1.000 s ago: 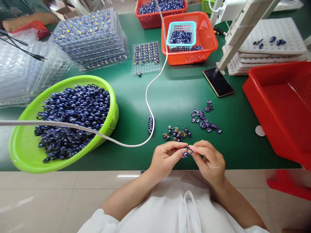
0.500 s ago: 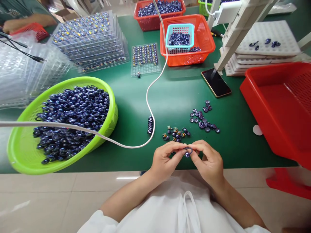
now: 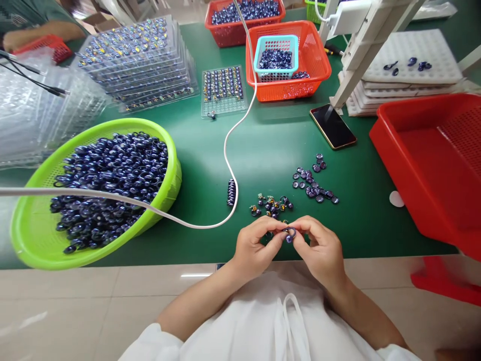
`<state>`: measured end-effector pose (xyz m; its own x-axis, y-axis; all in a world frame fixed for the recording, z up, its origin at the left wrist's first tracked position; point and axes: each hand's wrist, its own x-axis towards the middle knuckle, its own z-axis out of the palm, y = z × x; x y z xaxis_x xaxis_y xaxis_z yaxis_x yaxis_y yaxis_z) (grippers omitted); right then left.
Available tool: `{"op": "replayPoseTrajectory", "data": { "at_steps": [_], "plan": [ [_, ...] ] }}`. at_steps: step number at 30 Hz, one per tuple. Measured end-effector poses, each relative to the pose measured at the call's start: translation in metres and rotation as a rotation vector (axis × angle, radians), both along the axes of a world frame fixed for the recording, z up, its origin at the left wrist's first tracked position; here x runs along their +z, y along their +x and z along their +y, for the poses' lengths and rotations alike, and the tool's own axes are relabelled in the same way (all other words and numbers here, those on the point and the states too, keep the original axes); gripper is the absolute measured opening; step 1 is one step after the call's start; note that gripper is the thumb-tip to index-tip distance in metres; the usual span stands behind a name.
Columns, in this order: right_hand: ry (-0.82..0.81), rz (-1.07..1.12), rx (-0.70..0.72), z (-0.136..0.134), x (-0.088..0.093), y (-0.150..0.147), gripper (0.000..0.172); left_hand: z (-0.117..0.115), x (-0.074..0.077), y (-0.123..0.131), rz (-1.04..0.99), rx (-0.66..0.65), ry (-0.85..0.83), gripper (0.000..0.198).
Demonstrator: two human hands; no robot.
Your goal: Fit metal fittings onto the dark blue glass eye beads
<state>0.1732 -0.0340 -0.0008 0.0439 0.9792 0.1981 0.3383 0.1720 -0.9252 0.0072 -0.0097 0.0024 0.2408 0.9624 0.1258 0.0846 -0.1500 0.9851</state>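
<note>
Both hands meet at the near edge of the green table [image 3: 270, 145]. My left hand [image 3: 255, 245] and my right hand [image 3: 319, 248] pinch one small dark blue ring-shaped piece [image 3: 289, 234] between their fingertips. Just beyond the fingers lies a little heap of small parts with yellow bits [image 3: 271, 205]. A scatter of flat purple discs [image 3: 313, 183] lies farther right. A short stack of dark rings [image 3: 231, 192] stands to the left of the heap.
A lime basket [image 3: 165, 188] full of dark blue pieces sits at left, crossed by a white cable [image 3: 226, 150]. Clear trays [image 3: 139, 55], orange baskets [image 3: 319, 65], a phone [image 3: 332, 126], white foam trays [image 3: 413, 60] and a red bin [image 3: 432, 165] surround. Another person's arm [image 3: 45, 32] is far left.
Hands stay pinched on the small piece, with only slight finger shifts. The view drifted a little.
</note>
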Motion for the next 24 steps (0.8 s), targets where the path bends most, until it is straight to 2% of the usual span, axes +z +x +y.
{"op": "replayPoseTrajectory", "data": {
  "at_steps": [8, 10, 13, 15, 18, 20, 24],
  "plan": [
    [-0.179, 0.060, 0.045, 0.001, 0.004, 0.005, 0.006, 0.003, 0.003, 0.002, 0.081, -0.062, 0.043, 0.010],
    [-0.191, 0.006, 0.085, 0.002, 0.006, 0.012, 0.007, 0.004, 0.006, 0.003, 0.079, -0.091, 0.045, 0.011],
    [-0.125, -0.142, 0.194, 0.007, 0.006, 0.032, 0.008, 0.006, 0.009, 0.004, 0.070, -0.112, 0.022, 0.010],
    [-0.025, -0.251, 0.132, 0.014, 0.003, 0.050, 0.010, 0.008, 0.011, 0.004, 0.040, -0.080, -0.062, 0.010],
    [0.124, -0.544, -0.057, 0.027, -0.008, 0.075, 0.021, 0.015, 0.012, 0.004, -0.075, 0.002, -0.326, 0.011],
    [0.162, -0.709, -0.069, 0.037, -0.015, 0.086, 0.021, 0.020, 0.011, 0.003, -0.192, 0.025, -0.491, 0.016],
    [0.199, -0.730, -0.062, 0.047, -0.020, 0.089, 0.019, 0.026, 0.011, 0.000, -0.391, 0.047, -0.651, 0.027]
  ]
}}
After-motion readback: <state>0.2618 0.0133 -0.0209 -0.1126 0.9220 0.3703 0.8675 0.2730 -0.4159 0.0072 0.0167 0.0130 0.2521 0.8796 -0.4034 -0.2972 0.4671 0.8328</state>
